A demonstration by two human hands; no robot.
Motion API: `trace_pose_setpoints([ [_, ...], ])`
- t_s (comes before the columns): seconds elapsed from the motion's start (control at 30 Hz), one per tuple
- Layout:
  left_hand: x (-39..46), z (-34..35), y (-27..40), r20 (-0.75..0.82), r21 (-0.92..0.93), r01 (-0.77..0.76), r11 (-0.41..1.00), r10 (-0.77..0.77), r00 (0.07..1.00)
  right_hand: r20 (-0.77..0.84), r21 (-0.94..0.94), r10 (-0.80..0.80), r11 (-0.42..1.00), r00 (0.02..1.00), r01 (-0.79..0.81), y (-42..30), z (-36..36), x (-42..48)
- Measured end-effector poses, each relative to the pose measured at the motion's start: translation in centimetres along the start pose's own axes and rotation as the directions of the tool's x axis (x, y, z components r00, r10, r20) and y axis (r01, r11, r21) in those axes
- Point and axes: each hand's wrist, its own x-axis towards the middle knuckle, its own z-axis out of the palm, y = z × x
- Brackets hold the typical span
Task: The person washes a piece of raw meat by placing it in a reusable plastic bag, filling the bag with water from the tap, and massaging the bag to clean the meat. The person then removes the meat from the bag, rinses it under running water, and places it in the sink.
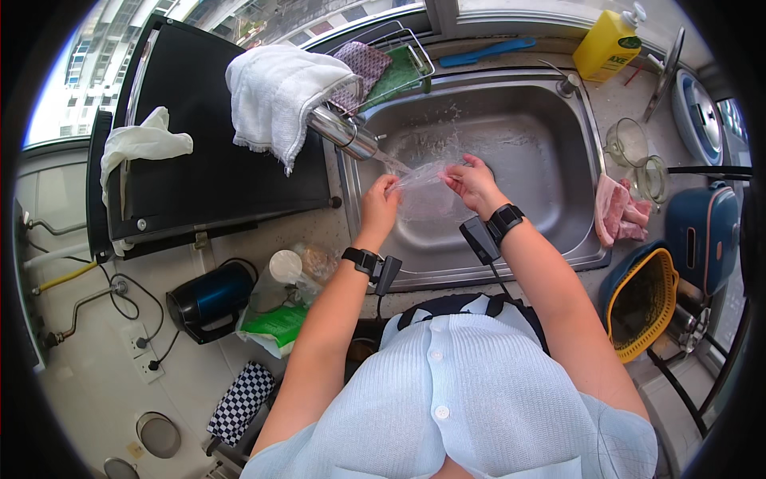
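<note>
Between my two hands a clear plastic bag (426,187) is stretched over the stainless steel sink (538,155). My left hand (380,202) pinches its left edge. The right edge is gripped by the fingertips of my right hand (473,182). Water streams from the chrome faucet (350,136) onto the bag, just above and between the hands. A white towel (284,99) drapes over the faucet's upper part. Pieces of raw meat (619,212) lie on the counter at the sink's right edge.
A dish rack (413,57), blue brush (488,52) and yellow detergent bottle (607,48) line the window side. Glass cups (627,142) and a yellow colander (670,275) stand at right. An electric kettle (212,296) and a plastic bag (275,314) sit at left, below a black appliance (227,161).
</note>
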Motion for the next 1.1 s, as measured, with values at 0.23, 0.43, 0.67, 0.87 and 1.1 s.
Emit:
trace_pose_setpoints([
  [0.23,0.6,0.0,2.2,0.046,-0.089,-0.021,0.996,0.025,0.999,0.165,0.050,-0.137,0.990,0.977,0.130,-1.2,-1.2,0.8],
  [0.43,0.9,-0.6,2.8,-0.031,0.199,0.016,0.980,-0.010,0.999,0.381,-0.737,-0.453,0.378,0.806,0.560,-0.5,-0.8,0.6],
  [0.67,1.1,-2.3,0.3,-0.012,-0.069,-0.039,0.997,0.038,0.999,0.318,-0.648,-0.405,0.568,0.857,0.508,-1.8,0.6,-0.2],
  [0.87,0.6,-2.8,0.3,0.141,-0.119,-0.010,0.993,0.027,0.990,0.239,-0.651,-0.330,0.643,0.913,0.402,-2.5,-1.5,0.4],
  [1.1,0.6,-1.6,2.4,0.139,-0.062,0.030,0.998,-0.021,0.990,0.159,-0.643,-0.338,0.677,0.928,0.357,-2.5,-3.8,1.4],
])
